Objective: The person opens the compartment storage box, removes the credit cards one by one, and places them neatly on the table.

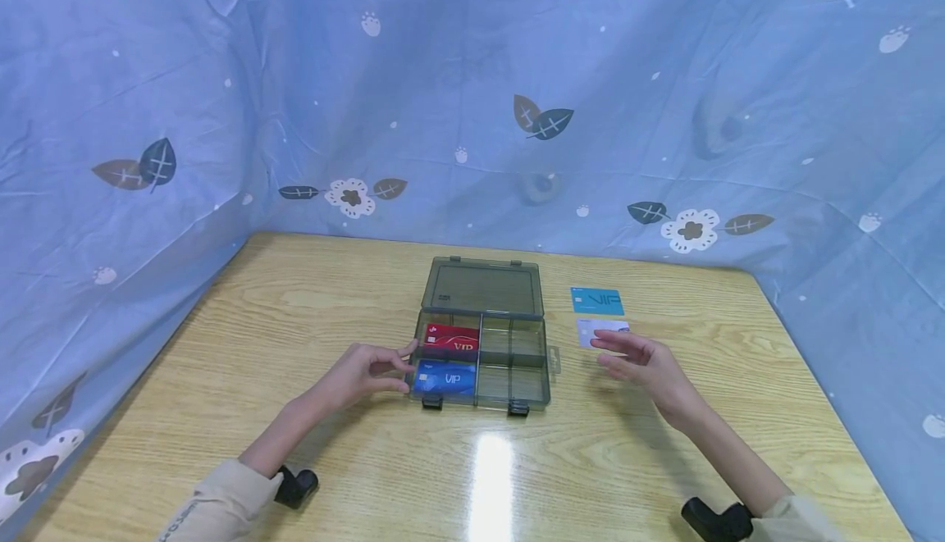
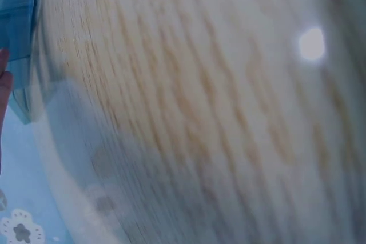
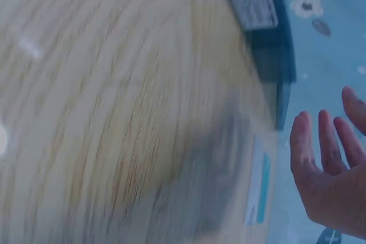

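Observation:
An open plastic organizer box [image 1: 530, 382] lies on the table, its smoky lid [image 1: 483, 288] folded back. In its left compartments are a red VIP card [image 1: 452, 335] at the rear and a blue VIP card [image 1: 445, 378] at the front. My left hand [image 1: 369, 370] is at the box's left side, with loosely bent fingers and thumb against the wall. To the right of the box, my right hand [image 1: 653, 374] hovers with relaxed, spread fingers and nothing in them. Its fingertips overlap a pale lilac card [image 1: 591, 330]. Behind that card lies a teal VIP card [image 1: 598, 301].
Wood-grain table [image 1: 332, 280] lies under everything, with a bright reflection in front of the box. Blue patterned cloth [image 1: 472, 116] hangs behind and along the sides. Two dark latches [image 1: 518, 408] stick out from the box's front edge.

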`<state>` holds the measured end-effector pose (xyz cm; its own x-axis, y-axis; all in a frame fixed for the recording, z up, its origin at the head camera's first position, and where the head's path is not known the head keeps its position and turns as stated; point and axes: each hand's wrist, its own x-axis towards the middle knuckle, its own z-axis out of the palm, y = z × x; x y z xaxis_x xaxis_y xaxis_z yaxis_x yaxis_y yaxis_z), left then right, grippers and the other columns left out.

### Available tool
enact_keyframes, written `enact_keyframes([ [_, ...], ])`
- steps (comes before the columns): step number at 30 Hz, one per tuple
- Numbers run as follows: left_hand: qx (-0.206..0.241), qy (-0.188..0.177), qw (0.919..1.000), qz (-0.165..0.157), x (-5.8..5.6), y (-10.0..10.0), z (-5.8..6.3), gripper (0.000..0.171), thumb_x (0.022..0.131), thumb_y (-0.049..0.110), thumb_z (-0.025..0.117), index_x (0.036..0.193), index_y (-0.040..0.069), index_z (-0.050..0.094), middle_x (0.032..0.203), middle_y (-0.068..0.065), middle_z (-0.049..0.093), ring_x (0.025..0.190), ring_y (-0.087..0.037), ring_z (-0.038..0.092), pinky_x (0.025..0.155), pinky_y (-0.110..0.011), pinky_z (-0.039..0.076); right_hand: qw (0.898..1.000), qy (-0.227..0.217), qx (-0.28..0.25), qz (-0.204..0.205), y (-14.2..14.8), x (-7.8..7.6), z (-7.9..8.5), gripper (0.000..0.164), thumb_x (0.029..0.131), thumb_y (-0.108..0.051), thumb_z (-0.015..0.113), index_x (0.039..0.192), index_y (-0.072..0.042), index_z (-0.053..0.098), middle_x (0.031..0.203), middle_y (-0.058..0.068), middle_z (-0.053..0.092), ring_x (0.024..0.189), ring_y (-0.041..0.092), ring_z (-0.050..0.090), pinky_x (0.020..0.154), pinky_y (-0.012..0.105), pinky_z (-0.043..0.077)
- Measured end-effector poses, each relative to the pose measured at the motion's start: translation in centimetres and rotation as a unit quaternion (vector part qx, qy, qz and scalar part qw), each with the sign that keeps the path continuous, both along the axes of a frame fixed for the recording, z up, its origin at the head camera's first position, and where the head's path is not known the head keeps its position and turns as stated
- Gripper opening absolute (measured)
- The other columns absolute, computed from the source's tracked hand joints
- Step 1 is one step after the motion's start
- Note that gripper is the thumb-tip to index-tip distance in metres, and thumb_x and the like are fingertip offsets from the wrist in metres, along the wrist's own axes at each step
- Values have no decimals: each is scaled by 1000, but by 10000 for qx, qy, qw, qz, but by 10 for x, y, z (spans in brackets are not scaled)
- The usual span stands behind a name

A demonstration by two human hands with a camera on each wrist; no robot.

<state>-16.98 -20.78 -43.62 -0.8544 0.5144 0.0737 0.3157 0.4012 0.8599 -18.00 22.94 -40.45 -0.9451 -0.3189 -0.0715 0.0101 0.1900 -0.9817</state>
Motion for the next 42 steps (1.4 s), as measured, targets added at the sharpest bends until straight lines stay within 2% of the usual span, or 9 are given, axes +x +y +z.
enact_keyframes([
  [6, -35, -49, 10000, 47, 2, 0, 1, 16, 80, 13, 75, 94, 5, 72, 134, -22, 50, 119, -32, 55, 93, -32, 51, 9999, -156, -39, -40, -20, 12, 8, 53, 92, -9, 65, 135, 12, 44, 130, 24, 56, 108, 12, 63, 90, 39, 55],
  [14, -24, -38, 10000, 57, 2, 0, 0, 17, 80, 13, 76, 95, 5, 72, 135, -21, 50, 118, -32, 56, 92, -31, 51, 9981, -379, -287, 395, -51, 24, 11, 50, 92, -9, 64, 133, 13, 45, 134, 33, 48, 112, 23, 60, 92, 40, 54],
  [20, 2, -102, 9999, 92, 2, 0, 0, 16, 80, 12, 76, 94, 6, 72, 135, -21, 50, 119, -32, 55, 93, -30, 51, 9964, -388, -313, 688, -71, 26, 10, 51, 91, -12, 66, 133, 11, 47, 133, 32, 49, 118, 37, 54, 93, 32, 53],
  [24, -22, -85, 9999, 102, 2, 0, 1, 16, 79, 12, 76, 94, 6, 72, 134, -21, 51, 121, -31, 54, 93, -31, 50, 9954, -424, -295, 811, -84, 25, 12, 51, 91, -12, 66, 133, 10, 48, 133, 28, 51, 122, 43, 49, 96, 32, 51],
  [30, -47, -20, 10000, 51, 0, 0, -1, 16, 80, 13, 76, 94, 5, 72, 133, -21, 52, 122, -31, 52, 93, -30, 50, 9942, -468, -143, 960, -99, 21, 13, 50, 92, -16, 66, 133, 8, 50, 134, 24, 53, 125, 41, 48, 101, 37, 48],
  [42, 20, 15, 10000, 27, 0, 0, -1, 15, 80, 11, 75, 93, 4, 72, 133, -22, 52, 121, -32, 53, 93, -32, 51, 9928, -517, 84, 1075, -123, 12, 9, 46, 92, -16, 66, 130, 6, 54, 133, 23, 54, 122, 36, 52, 99, 40, 49],
])
